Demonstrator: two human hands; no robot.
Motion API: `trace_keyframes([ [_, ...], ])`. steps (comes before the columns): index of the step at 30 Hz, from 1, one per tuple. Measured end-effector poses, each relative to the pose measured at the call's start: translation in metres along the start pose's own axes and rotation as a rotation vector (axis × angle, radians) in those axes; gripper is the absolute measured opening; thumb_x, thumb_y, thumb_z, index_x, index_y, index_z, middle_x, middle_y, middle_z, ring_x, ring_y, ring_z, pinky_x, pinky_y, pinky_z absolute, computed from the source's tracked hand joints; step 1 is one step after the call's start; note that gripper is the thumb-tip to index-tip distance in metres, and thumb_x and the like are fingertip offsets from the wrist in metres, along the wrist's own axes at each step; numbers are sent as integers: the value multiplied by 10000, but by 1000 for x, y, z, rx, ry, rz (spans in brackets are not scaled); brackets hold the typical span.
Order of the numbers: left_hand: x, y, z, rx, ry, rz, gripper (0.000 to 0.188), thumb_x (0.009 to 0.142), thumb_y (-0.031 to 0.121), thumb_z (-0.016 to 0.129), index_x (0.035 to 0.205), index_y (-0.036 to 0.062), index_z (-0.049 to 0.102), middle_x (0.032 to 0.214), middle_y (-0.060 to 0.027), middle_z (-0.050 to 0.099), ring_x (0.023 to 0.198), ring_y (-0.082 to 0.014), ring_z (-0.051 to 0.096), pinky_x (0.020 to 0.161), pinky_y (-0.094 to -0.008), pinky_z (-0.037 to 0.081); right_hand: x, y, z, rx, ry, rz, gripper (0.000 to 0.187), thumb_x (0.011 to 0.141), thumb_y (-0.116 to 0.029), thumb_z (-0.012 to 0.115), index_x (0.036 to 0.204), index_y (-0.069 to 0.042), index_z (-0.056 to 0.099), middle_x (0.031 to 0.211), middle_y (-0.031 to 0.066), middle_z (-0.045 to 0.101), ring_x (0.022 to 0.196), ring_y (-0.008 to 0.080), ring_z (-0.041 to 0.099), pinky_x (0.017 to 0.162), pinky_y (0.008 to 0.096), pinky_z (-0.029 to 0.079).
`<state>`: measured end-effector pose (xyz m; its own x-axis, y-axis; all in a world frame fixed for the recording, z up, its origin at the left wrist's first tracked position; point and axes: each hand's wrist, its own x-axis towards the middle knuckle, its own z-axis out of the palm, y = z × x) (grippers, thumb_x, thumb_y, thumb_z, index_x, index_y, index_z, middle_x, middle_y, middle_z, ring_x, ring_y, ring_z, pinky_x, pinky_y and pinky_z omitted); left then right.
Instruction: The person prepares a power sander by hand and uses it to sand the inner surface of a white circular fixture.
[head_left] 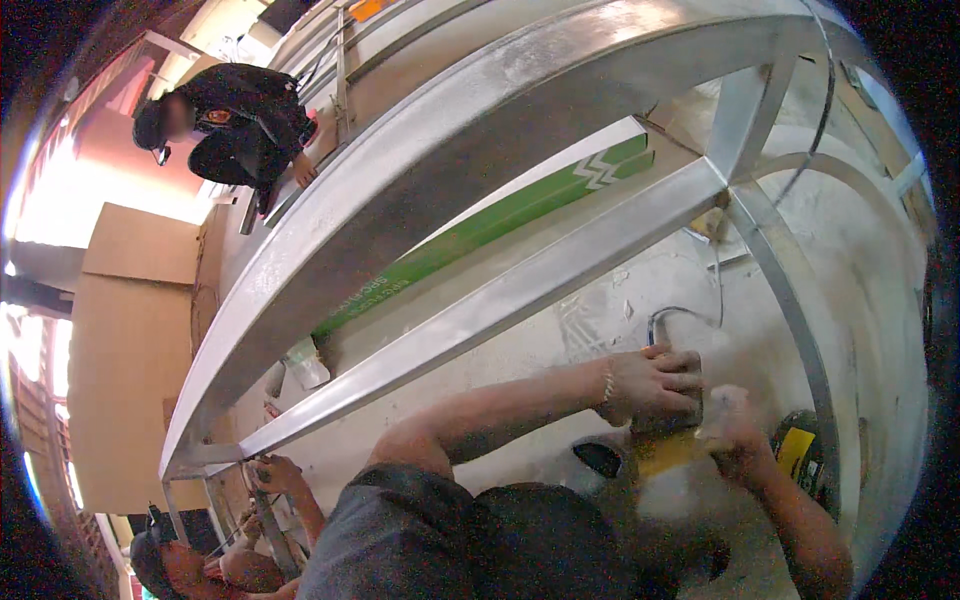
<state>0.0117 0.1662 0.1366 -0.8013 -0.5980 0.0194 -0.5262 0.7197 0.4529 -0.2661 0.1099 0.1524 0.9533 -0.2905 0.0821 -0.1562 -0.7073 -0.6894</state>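
Left hand point(655, 387) was curled over the dark upper part of a yellow-and-dark object point(668, 452), fingers close together and clamped on it, back of the hand up, bracelet point(607, 383) at the wrist. Right hand point(733, 432) sat at the object's right side, fingers bent but motion-blurred; couldn't tell if they were clamped on it or just touching. Object itself was low in front of the person, between the two hands; too blurred to confirm its type. Dark cable point(652, 326) looped just beyond the left hand, over the pale, dusty floor point(590, 300). Yellow-and-black item point(800, 455) lay just right of the right hand, near the curved frame leg point(790, 280). Big metal frame point(490, 125) arched across the top of the view, straight crossbar point(480, 313) running diagonally beyond the left forearm. Long green-and-white carton point(500, 228) lay between arch and crossbar. Co-worker in dark clothes point(245, 115) was low at upper left, outside the arch, one hand down near the frame's outer side. Second co-worker in a cap point(160, 560) was at lower left, a hand up by the crossbar's near end. Brown panel point(135, 350) stood at far left.
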Motion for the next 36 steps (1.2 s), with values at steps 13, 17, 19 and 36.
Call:
trace_keyframes([
  [13,-40,52,105,-1386,1193,-1062,361,944,272,541,1161,-11,594,1036,-130,652,892,-197,652,773,-334,541,71,16,41,20,257,610,329,854,-281,703,919,-1,542,834,152,572,740,252,563,658,381,460],
  [17,-38,53,87,-1365,1237,-1078,429,953,330,561,1125,-61,597,1008,-141,671,853,-177,655,737,-334,545,85,5,21,248,93,828,522,845,-354,700,1131,55,545,1029,253,626,955,399,623,823,460,489],
  [19,-29,51,74,-1254,1113,-1113,451,940,350,588,1123,-62,601,989,-135,679,836,-178,658,735,-330,542,78,14,30,181,161,789,589,849,-366,688,1196,77,513,1041,258,633,969,410,629,835,462,490],
  [36,-30,10,39,-824,818,-1141,295,823,199,725,1006,-31,697,893,-112,704,782,-162,658,713,-306,531,77,23,24,448,244,803,388,851,-340,700,956,18,595,927,207,649,837,323,634,753,417,493],
])
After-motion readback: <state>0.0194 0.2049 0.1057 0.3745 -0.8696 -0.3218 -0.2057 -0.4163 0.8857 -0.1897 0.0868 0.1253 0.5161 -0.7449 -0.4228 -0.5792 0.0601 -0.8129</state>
